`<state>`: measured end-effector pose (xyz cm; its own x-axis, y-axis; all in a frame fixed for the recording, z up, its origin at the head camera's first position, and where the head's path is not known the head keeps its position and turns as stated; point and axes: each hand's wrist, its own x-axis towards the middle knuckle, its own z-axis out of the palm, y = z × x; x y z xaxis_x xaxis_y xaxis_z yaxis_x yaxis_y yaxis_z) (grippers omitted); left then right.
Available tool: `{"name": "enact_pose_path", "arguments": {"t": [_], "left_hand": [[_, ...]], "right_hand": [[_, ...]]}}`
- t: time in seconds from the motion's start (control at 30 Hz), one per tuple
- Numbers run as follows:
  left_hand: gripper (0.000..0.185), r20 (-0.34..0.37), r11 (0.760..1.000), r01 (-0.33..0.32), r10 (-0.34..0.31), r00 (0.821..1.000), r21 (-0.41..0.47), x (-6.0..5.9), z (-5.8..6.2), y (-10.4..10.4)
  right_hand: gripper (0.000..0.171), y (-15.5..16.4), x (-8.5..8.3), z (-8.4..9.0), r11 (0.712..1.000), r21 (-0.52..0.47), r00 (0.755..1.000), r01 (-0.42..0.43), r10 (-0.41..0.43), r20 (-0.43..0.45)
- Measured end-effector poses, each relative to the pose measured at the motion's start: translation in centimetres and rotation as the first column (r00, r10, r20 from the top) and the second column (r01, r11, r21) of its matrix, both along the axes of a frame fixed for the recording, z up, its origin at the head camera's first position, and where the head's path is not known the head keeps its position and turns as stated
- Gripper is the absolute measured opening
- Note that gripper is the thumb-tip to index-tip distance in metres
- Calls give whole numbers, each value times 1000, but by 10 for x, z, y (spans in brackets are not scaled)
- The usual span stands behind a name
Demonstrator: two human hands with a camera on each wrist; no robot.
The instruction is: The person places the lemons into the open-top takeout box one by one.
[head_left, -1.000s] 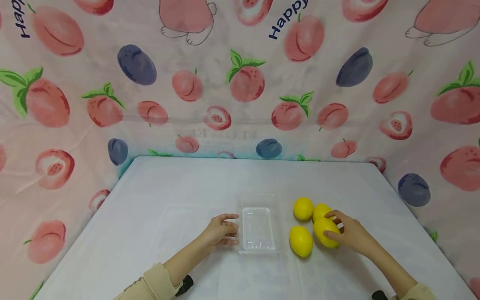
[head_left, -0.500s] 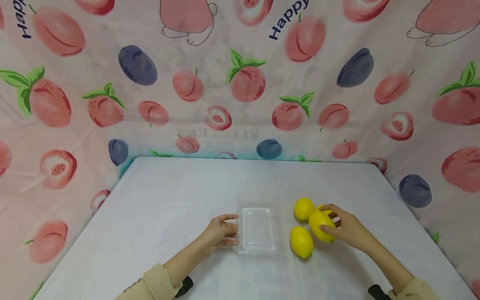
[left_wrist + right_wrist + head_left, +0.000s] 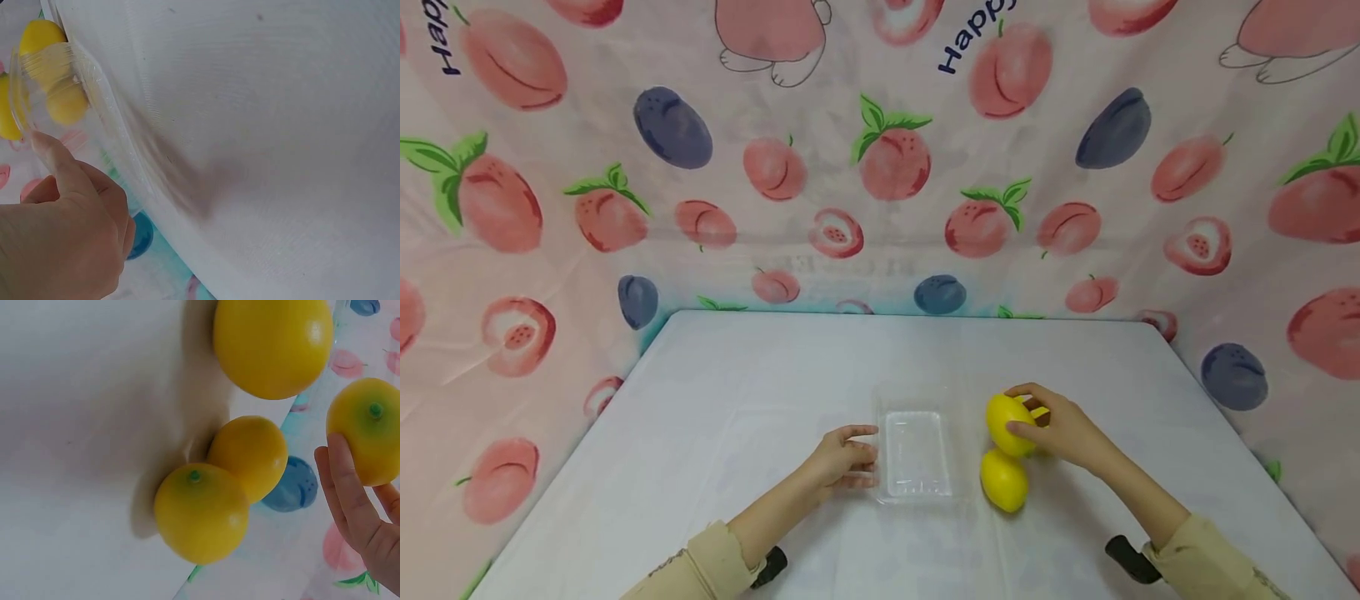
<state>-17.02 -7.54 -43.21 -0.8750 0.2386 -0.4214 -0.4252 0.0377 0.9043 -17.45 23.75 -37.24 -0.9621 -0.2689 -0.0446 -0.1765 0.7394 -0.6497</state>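
Right hand grips lemon, lifted clear of table, right of frame centre; second ago same lemon lay lower right among three others. Now carried left, close to clear tray, not yet over it. Left hand unmoved, relaxed fingers touching tray's left rim. Another lemon lies just below. Judgement: transfer toward tray under way.

Two lemons on bench almost fully concealed behind held lemon and right hand in head view. Clear tray blurred, cropped at left wrist view's edge. Right hand's fingers cropped at right wrist view's edge.
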Motion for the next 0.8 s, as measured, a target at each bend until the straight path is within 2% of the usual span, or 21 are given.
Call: {"name": "enact_pose_path", "arguments": {"t": [0.5, 0.8], "left_hand": [[47, 24, 1000, -17, 17, 1000, 2, -1, 1, 1], [46, 30, 1000, -13, 13, 999, 0, -1, 3, 2]], "right_hand": [[48, -32, -23, -1, 988, -150, 993, 33, -15, 117], [48, -55, -33, -3, 981, -195, 988, -1, 31, 153]]}}
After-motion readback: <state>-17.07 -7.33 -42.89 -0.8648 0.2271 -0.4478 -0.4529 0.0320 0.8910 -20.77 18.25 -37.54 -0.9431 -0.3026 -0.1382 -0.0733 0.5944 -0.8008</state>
